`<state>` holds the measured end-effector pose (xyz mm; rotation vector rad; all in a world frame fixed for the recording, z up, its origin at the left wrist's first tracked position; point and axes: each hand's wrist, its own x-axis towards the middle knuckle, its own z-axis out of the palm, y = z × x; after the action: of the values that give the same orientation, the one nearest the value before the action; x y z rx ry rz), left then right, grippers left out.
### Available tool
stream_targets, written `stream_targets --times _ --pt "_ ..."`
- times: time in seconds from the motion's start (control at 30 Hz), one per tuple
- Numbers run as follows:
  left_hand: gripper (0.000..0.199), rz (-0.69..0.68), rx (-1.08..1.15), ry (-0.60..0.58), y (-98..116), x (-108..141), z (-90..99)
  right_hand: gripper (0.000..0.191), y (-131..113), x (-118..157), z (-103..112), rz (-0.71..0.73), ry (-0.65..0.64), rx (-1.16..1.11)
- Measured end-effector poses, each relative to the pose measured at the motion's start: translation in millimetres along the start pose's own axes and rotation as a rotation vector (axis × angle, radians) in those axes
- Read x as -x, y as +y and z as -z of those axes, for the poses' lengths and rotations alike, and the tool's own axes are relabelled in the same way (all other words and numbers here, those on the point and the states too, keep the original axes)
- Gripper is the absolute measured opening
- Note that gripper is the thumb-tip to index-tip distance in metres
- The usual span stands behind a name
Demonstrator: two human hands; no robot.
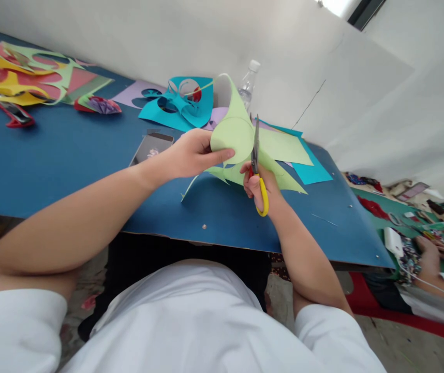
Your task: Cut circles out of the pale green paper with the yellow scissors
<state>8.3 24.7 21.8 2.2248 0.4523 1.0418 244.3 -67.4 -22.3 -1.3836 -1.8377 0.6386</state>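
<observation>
White shirt (183, 321), scissors (255, 155), green paper (233, 135)

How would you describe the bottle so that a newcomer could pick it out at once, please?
Find the blue table and look along its back edge by the white wall. The bottle is there, just right of the turquoise sheet with cut-out holes and partly behind the raised light green paper. Unlike the coloured paper around it, it is transparent and white-capped.

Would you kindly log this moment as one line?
left hand: holds green paper | right hand: holds scissors, blades at paper | blue table: phone, bottle
</observation>
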Motion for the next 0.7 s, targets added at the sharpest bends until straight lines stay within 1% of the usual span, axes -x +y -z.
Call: stream_targets --times 0.1,0.23,0.4,0.6,0.7 --pt "0.036 -0.006 -0.013 -0.008 0.4 -0.4 1.1 0.079 0.7 -0.1 0.0 0.031 0.028 -0.079" --pt "0.036 0.002 -0.022 -0.012 0.2 -0.9 2.5 0.081 2.5 -0.9 -1.0 0.016 0.046 -0.086" --pt "0.037 -0.001 -0.012 -0.013 0.5 -1.1 2.7 0.077 3.2 -1.1 -1.7 0.02 0.048 -0.082" --pt "0.043 -0.033 0.07 0.047 2.5 -1.3 0.3 0.079 -2.3 0.6 -2.2 -0.009 0.075 -0.105" --pt "0.046 -0.039 0.085 0.051 3.2 -1.4 -0.5 0.077 -3.7 1.0 -2.0 -0.026 0.083 -0.099"
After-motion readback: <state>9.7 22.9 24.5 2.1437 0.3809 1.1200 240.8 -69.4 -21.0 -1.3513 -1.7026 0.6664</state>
